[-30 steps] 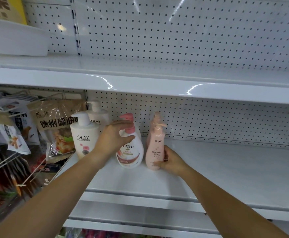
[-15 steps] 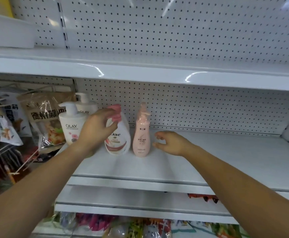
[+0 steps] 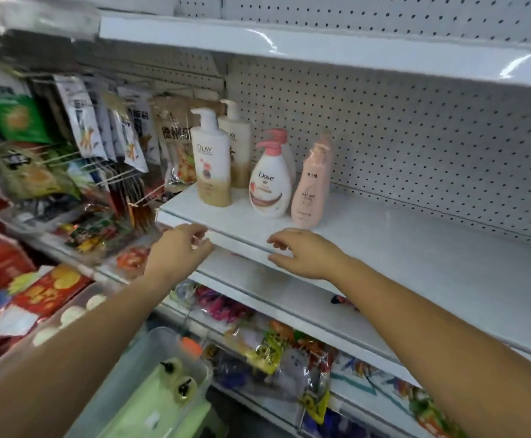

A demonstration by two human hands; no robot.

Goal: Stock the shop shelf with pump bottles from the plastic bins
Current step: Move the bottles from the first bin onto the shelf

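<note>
On the white shop shelf [image 3: 415, 248] stand pump bottles in pairs: a white Olay bottle [image 3: 212, 162] with a second one [image 3: 237, 143] behind it, a white Dove bottle [image 3: 270, 184] with a pink pump, and a slim pink bottle [image 3: 311, 184]. My left hand [image 3: 178, 251] and my right hand [image 3: 305, 254] hover empty in front of the shelf's front edge, fingers apart, touching no bottle. Below, a clear plastic bin [image 3: 144, 352] holds pale green bottles [image 3: 156, 403] with black caps.
Hanging snack bags [image 3: 100, 128] fill the rack to the left of the shelf. Another white shelf [image 3: 321, 49] runs above, with pegboard [image 3: 415, 137] behind. Packaged goods [image 3: 273, 349] lie on the lower shelf. Red packs [image 3: 46, 289] sit at the lower left.
Both hands let go of the Dove and pink bottles and drew back to the shelf's front edge. The view swung down and left, showing the plastic bin.
</note>
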